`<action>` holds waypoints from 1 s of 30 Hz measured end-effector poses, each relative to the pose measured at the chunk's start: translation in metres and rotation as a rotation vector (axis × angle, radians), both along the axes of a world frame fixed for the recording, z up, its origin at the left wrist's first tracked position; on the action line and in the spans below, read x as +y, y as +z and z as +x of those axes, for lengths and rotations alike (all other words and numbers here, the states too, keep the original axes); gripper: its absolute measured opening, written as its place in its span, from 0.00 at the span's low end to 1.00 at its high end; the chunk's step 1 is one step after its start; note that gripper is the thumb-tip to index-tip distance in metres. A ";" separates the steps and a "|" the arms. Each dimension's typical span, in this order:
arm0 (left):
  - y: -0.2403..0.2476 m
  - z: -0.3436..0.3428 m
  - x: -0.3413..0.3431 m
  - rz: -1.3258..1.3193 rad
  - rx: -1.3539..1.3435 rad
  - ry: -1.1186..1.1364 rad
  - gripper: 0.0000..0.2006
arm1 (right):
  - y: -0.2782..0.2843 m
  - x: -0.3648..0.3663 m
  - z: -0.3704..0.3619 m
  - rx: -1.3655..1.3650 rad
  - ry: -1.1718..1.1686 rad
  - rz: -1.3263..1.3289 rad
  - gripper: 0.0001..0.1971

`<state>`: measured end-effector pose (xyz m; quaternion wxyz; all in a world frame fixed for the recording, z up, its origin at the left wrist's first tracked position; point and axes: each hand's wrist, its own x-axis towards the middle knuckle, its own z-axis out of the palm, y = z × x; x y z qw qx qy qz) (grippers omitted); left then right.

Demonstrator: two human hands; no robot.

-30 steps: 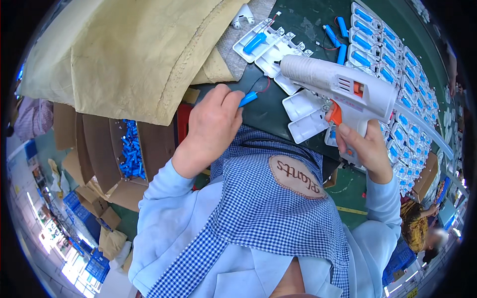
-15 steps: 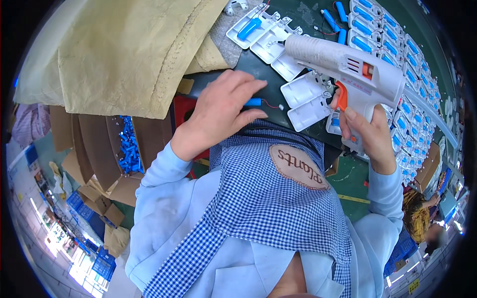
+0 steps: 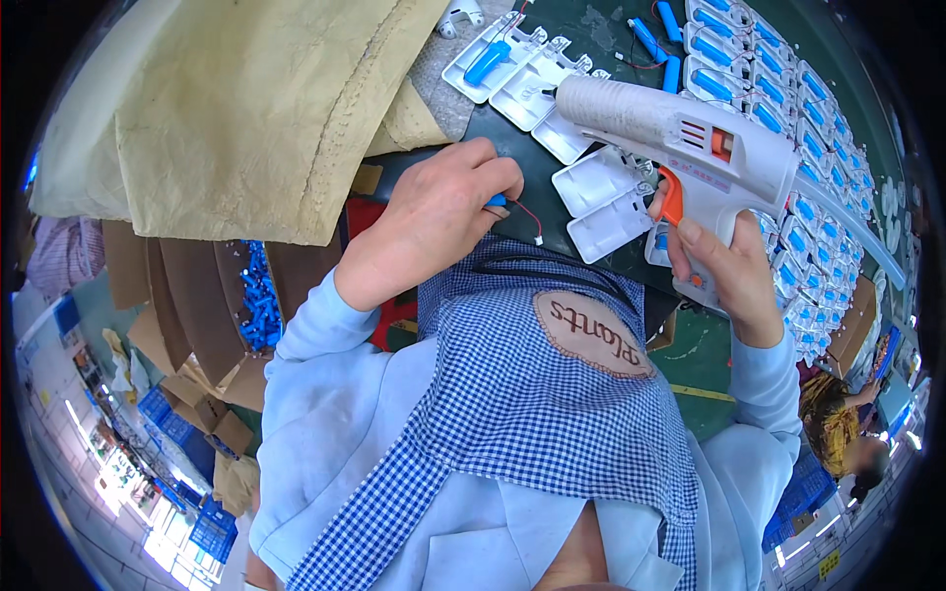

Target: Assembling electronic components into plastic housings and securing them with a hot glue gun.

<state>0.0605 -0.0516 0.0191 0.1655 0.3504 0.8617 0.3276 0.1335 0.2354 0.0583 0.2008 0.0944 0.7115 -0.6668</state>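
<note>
Fingers of the left hand (image 3: 439,207) are pinching a wired blue cell (image 3: 497,200), apparently just above the dark table (image 3: 503,136); those of the right hand (image 3: 737,278) are gripping a white glue gun (image 3: 636,116); white casings (image 3: 594,184) are lying near its nozzle.

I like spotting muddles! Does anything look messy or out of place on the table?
A little: three loose blue cylinders lie at different angles on the dark green table, near the picture's top, while many others sit in white cases. That looks untidy, perhaps on purpose. I see nothing clearly spilled or broken.
</note>
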 end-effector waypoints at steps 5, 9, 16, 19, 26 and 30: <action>-0.010 0.001 0.000 0.174 -0.018 0.106 0.11 | 0.001 0.001 -0.002 -0.035 0.017 -0.013 0.15; -0.022 0.002 0.002 0.290 0.074 0.247 0.08 | -0.002 0.001 -0.003 -0.028 0.026 -0.036 0.16; -0.025 -0.003 -0.001 0.268 0.119 0.234 0.07 | 0.003 -0.004 -0.006 -0.030 0.014 -0.053 0.17; -0.028 -0.001 0.001 0.219 0.219 0.219 0.06 | -0.003 0.001 -0.004 -0.026 0.034 -0.033 0.17; 0.012 -0.041 0.013 0.271 0.266 0.251 0.05 | -0.003 0.001 0.000 -0.002 0.001 -0.060 0.15; 0.001 -0.074 0.037 0.234 0.557 0.113 0.06 | 0.004 -0.001 0.002 -0.011 0.011 -0.046 0.15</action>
